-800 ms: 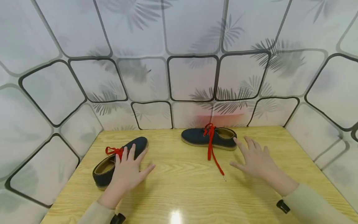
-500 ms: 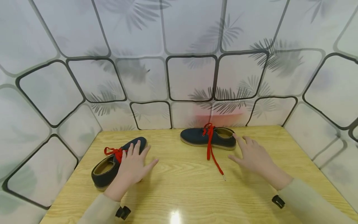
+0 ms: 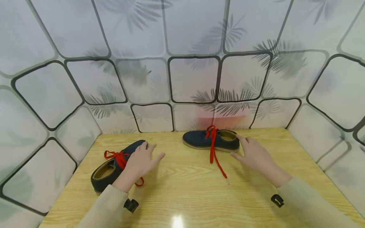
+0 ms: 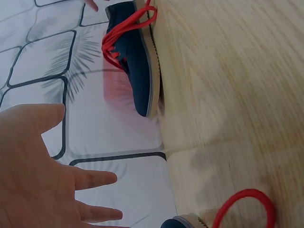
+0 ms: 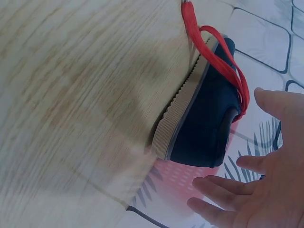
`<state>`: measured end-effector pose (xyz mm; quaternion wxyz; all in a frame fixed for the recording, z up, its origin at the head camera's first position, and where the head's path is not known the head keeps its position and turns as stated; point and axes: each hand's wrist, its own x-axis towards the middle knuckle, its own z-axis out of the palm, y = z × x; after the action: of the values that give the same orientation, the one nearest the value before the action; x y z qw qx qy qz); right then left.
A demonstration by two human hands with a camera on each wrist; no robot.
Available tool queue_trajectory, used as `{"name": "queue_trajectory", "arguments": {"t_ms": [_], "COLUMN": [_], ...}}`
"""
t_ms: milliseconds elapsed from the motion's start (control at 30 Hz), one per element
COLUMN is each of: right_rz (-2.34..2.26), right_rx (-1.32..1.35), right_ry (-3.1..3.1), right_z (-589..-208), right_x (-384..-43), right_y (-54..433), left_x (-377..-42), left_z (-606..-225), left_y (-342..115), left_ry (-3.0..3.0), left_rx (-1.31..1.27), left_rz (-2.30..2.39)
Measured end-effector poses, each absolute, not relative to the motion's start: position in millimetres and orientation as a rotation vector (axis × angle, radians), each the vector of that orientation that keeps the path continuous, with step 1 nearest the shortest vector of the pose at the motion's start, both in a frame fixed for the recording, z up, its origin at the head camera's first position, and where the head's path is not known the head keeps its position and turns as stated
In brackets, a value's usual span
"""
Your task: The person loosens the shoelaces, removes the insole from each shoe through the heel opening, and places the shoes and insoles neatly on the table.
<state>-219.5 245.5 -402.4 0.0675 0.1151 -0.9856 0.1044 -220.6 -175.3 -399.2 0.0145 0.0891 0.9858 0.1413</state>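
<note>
Two navy shoes with red laces are on the wooden table. The left shoe [image 3: 106,176] lies at a slant, its laces [image 3: 121,160] gathered in a bow with a loop out to the side. My left hand [image 3: 139,161] hovers over its inner side with fingers spread, covering part of the toe. Near the back wall the right shoe [image 3: 196,139] points left, its lace [image 3: 213,147] trailing over the side onto the table. My right hand [image 3: 255,155] is at that shoe's heel, fingers extended and thumb apart; in the right wrist view the fingers [image 5: 223,190] hold nothing.
The wooden table [image 3: 182,193] ends at a patterned white wall [image 3: 154,82] behind, with similar panels on both sides. A reddish patch [image 3: 228,120] shows low on the wall behind the right shoe. Both wrists carry small black cameras [image 3: 277,200].
My left hand has moved right and slightly away from the left shoe, uncovering more of its laces. My right hand has come left, closer to the right shoe's heel. The shoes stay in place.
</note>
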Motion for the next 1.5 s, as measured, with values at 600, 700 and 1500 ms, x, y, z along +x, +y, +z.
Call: {"name": "queue_trajectory", "arguments": {"t_ms": [600, 700, 1500], "right_rz": [0.362, 0.375, 0.603], "right_rx": [0.243, 0.222, 0.131], "right_ry": [-3.015, -3.026, -3.079], "right_z": [-408.4, -409.0, -436.5], "right_x": [-244.2, -247.9, -277.8], "right_y": [251.9, 254.6, 276.2], "left_x": [-256.3, -261.7, -297.6], "left_z": [-397.1, -397.9, -428.4], "left_y": [-165.5, -161.5, -128.9], "left_ry": [3.016, 3.004, 2.877], "left_rx": [0.324, 0.324, 0.321], "left_rz": [0.614, 0.653, 0.889]}}
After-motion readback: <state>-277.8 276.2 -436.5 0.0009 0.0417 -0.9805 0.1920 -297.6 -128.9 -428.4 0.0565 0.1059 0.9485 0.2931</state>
